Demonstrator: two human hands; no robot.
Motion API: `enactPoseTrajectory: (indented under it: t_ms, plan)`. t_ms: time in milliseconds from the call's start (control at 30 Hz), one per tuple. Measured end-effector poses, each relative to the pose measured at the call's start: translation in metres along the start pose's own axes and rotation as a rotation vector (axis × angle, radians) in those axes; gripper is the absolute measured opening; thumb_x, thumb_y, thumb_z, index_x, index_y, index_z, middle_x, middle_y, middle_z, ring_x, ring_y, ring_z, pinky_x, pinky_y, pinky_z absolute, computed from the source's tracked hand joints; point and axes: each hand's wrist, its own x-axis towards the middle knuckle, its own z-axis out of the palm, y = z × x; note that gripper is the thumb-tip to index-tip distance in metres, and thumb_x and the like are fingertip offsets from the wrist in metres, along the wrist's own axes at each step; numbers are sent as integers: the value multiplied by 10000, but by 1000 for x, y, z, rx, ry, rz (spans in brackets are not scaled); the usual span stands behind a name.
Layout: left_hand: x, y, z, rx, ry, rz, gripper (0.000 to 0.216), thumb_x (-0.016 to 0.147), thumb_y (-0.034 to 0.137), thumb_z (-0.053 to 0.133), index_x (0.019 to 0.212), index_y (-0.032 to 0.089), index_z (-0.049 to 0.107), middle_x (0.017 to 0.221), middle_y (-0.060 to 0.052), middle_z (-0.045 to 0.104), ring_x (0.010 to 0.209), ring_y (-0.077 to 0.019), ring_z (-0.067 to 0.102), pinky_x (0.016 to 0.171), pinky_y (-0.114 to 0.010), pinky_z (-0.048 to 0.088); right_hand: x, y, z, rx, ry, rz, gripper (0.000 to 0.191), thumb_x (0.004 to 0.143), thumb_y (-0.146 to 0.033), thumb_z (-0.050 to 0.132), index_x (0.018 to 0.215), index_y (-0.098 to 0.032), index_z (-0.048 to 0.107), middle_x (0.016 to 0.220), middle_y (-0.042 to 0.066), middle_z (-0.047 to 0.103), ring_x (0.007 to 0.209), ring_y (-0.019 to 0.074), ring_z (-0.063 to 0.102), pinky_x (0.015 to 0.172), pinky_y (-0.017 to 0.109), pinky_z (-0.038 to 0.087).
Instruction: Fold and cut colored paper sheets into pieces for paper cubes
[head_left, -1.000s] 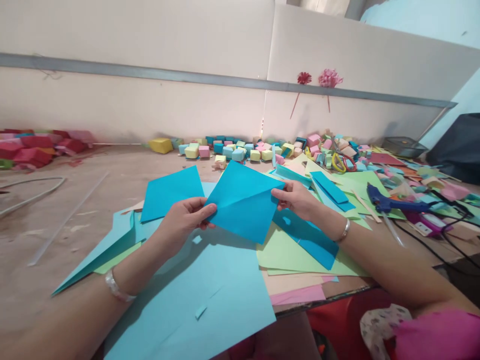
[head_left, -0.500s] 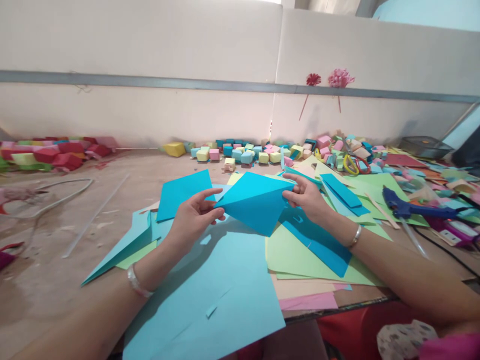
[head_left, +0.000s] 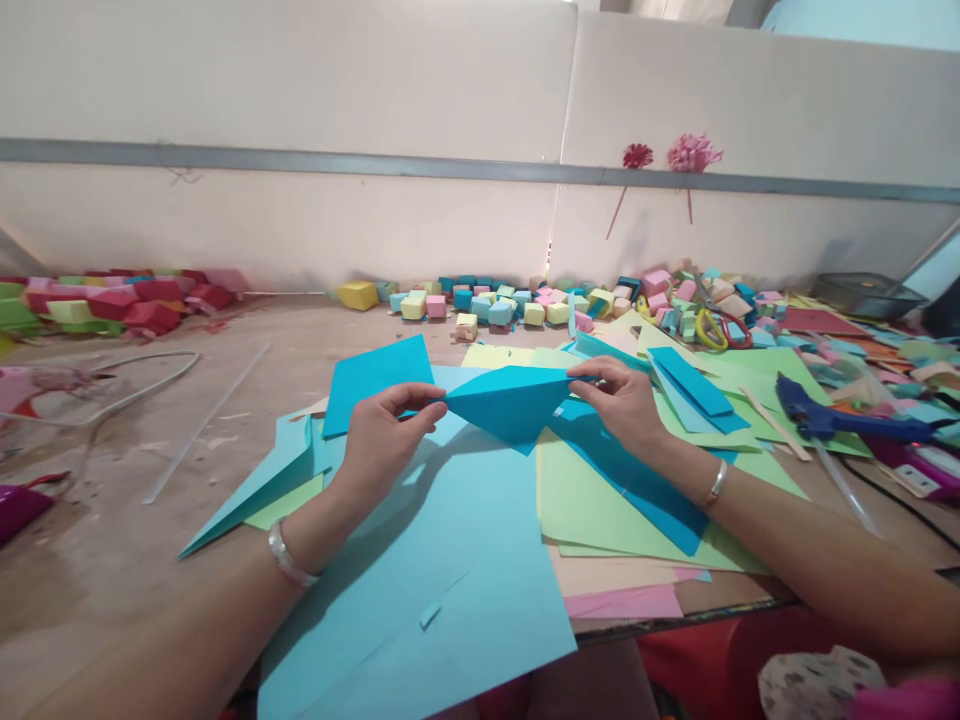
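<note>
A folded piece of blue paper (head_left: 502, 400) is held in the air by its two opposite corners, its crease running between them. My left hand (head_left: 390, 430) pinches the left corner between thumb and fingers. At the right corner, my right hand (head_left: 611, 395) closes thumb and fingertips on the paper. Beneath lies a large light-blue sheet (head_left: 450, 590) with a small paper scrap (head_left: 430, 614) on it. Another blue square (head_left: 375, 385) rests behind my left hand, and a blue strip (head_left: 637, 480) lies on green sheets (head_left: 585, 510) below my right hand.
Small paper boxes (head_left: 499, 312) line the wall, with a red and green heap (head_left: 120, 300) at left. Scissors (head_left: 712, 328), a blue glue gun (head_left: 847, 420) and a purple device (head_left: 911, 468) are at right. A glue stick (head_left: 206, 420) and a cable (head_left: 150, 385) lie at left.
The held blue paper has tilted, so its faces show narrower and its top edge lies flatter. My right hand's fingers have closed in more on the corner. The view has shifted slightly.
</note>
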Motion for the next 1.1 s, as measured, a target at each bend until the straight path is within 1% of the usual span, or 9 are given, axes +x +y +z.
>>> enactPoseTrajectory:
  t_ms: [133, 233, 300, 467, 600, 733, 833, 933, 1100]
  plan:
    - [0, 2, -2, 175, 144, 243, 145, 781, 346, 667, 818, 210, 700, 921, -33, 621, 743, -145, 579, 613, -249, 506, 9, -6, 1, -133, 89, -243, 123, 815, -346, 688, 841, -240, 744, 989, 66, 630, 846, 189, 604, 602, 313, 463]
    - [-3, 10, -9, 241, 296, 473, 83, 830, 286, 626, 824, 217, 672, 1004, -48, 627, 840, -167, 604, 672, -273, 533, 23, -12, -7, -370, 119, -506, 128, 890, -317, 615, 854, -275, 730, 999, 59, 681, 958, 218, 601, 792, 395, 463]
    - [-4, 15, -14, 305, 309, 628, 35, 834, 232, 619, 810, 225, 644, 1024, -49, 675, 931, -196, 631, 816, -337, 539, 30, -10, -14, -582, 56, -693, 155, 921, -278, 575, 860, -296, 717, 1028, 26, 711, 1003, 214, 597, 904, 430, 394]
    - [-5, 9, -11, 422, -133, 946, 90, 818, 153, 598, 778, 230, 623, 1010, -41, 742, 1093, -231, 641, 992, -403, 460, 32, 19, -17, -913, -119, -925, 245, 964, -157, 472, 863, -256, 673, 1002, -3, 724, 1013, 167, 580, 910, 383, 316]
    - [-11, 8, -1, 471, -554, 926, 124, 876, 174, 514, 847, 210, 630, 1041, -78, 722, 1009, -213, 657, 885, -351, 489, 28, 34, -8, -977, -288, -934, 280, 973, -128, 440, 815, -226, 650, 954, 18, 701, 997, 157, 553, 887, 362, 303]
    - [-11, 30, 12, 470, -885, 830, 260, 892, 431, 574, 945, 187, 647, 906, -71, 689, 818, -196, 636, 729, -292, 490, 29, 33, -5, -979, -313, -991, 279, 971, -135, 463, 772, -216, 640, 919, 16, 686, 946, 151, 533, 852, 351, 301]
    - [1, 38, 37, 461, -812, 806, 338, 1006, 347, 365, 1015, 177, 657, 1012, -76, 687, 928, -182, 634, 817, -290, 483, 30, 33, -6, -939, -298, -1029, 258, 962, -153, 493, 767, -216, 649, 913, 13, 683, 934, 152, 524, 842, 348, 304]
    - [12, 27, 70, 611, -679, 881, 295, 983, 290, 434, 1178, 166, 618, 1267, -108, 608, 1148, -232, 566, 958, -362, 450, 30, 37, -7, -875, -318, -1038, 237, 945, -170, 532, 748, -217, 656, 885, 16, 672, 911, 156, 518, 824, 347, 308]
    - [6, 10, 94, 858, -615, 920, 209, 921, 297, 562, 1039, 144, 641, 993, -86, 615, 921, -242, 572, 746, -371, 463, 31, 38, -7, -855, -345, -1047, 239, 946, -177, 529, 751, -215, 661, 846, 22, 658, 891, 160, 513, 817, 347, 315]
